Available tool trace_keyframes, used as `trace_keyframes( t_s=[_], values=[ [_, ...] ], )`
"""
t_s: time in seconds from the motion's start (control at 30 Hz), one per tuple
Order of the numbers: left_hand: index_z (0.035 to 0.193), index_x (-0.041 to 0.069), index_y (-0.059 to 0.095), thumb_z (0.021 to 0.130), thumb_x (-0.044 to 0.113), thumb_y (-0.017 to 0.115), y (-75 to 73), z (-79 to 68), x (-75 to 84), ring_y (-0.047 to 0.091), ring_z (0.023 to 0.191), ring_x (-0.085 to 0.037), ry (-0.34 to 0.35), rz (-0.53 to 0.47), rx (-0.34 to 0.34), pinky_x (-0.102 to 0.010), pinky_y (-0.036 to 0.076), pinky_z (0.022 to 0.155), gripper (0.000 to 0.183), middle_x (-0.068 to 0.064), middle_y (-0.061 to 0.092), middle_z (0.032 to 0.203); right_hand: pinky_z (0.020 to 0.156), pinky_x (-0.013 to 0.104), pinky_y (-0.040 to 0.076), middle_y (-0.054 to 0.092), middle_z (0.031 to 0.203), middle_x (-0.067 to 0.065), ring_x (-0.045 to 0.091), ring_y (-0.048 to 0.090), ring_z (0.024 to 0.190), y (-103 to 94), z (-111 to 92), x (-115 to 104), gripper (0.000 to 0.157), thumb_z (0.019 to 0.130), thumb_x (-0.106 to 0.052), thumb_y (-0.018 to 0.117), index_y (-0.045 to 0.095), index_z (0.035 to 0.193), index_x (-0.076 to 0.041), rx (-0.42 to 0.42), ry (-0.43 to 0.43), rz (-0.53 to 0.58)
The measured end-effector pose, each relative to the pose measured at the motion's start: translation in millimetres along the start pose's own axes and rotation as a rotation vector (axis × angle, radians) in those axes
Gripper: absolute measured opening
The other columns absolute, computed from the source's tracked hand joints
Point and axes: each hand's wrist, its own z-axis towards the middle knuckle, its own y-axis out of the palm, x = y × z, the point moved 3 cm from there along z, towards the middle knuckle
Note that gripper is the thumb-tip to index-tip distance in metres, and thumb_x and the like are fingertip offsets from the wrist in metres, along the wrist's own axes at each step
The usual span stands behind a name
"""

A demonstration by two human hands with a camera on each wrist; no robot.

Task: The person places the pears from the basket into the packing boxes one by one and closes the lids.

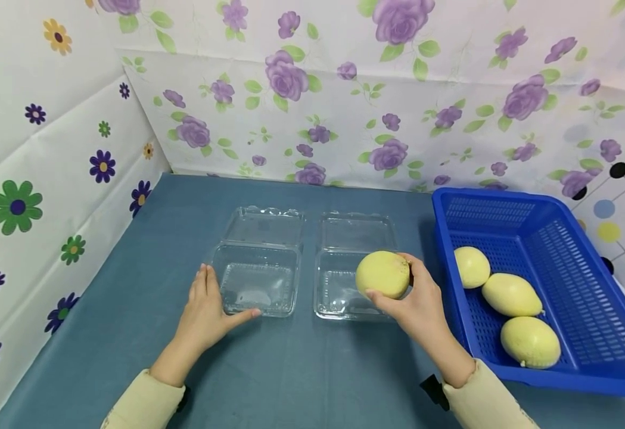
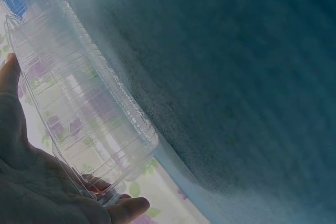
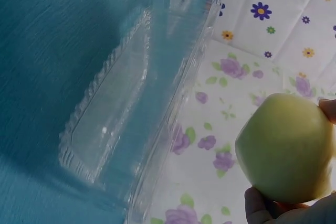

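Observation:
My right hand (image 1: pixel 422 307) grips a round pale yellow melon (image 1: pixel 379 273) between thumb and fingers, above the front of the right clear plastic clamshell box (image 1: pixel 325 310). The right wrist view shows this melon (image 3: pixel 286 148) held clear of the box beside it. My left hand (image 1: pixel 204 316) rests at the left clear clamshell box (image 1: pixel 258 286), its fingers straight along the left side and its thumb by the front edge. Both boxes lie with their lids folded back. In the left wrist view, fingers (image 2: pixel 128 209) touch the near end of the box (image 2: pixel 84 103).
A blue plastic basket (image 1: pixel 575 372) stands on the right with 3 more melons (image 1: pixel 512 294) along its left side. Blue-grey cloth (image 1: pixel 301 381) covers the table. A flowered sheet (image 1: pixel 339 107) hangs at the back, another (image 1: pixel 39 155) on the left.

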Motion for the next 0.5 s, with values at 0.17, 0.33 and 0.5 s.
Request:
trace_keyframes(
  t_s=[0.17,0.33,0.5],
  values=[
    [0.144,-0.018,0.008,0.07,0.062,0.074,0.4,0.3,0.1,0.011,0.139,-0.053,-0.001,0.001,-0.002,-0.065,0.025,0.106,0.128,-0.037,0.006,0.152,0.081,0.049,0.05,0.056,0.125,0.019,0.032,0.058,0.103,8.0,2,-2,0.075,0.071,-0.022,0.082,0.046,0.133,-0.001,-0.026,0.003,0.027],
    [0.144,-0.019,0.009,0.07,0.06,0.075,1.0,-0.2,-0.3,0.011,0.139,-0.052,0.0,0.002,0.004,-0.065,0.025,0.107,0.127,-0.038,0.007,0.151,0.082,0.049,0.051,0.056,0.125,0.018,0.032,0.058,0.105,14.9,5,-6,0.076,0.069,-0.022,0.083,0.047,0.132,-0.001,-0.027,-0.005,0.028],
    [0.144,-0.019,0.011,0.069,0.058,0.077,1.1,0.5,0.1,0.012,0.139,-0.052,0.0,-0.003,0.012,-0.065,0.026,0.106,0.126,-0.037,0.008,0.151,0.082,0.048,0.051,0.057,0.124,0.017,0.032,0.058,0.103,22.4,7,-9,0.075,0.069,-0.022,0.084,0.047,0.131,-0.002,-0.035,-0.005,0.037]
  ],
)
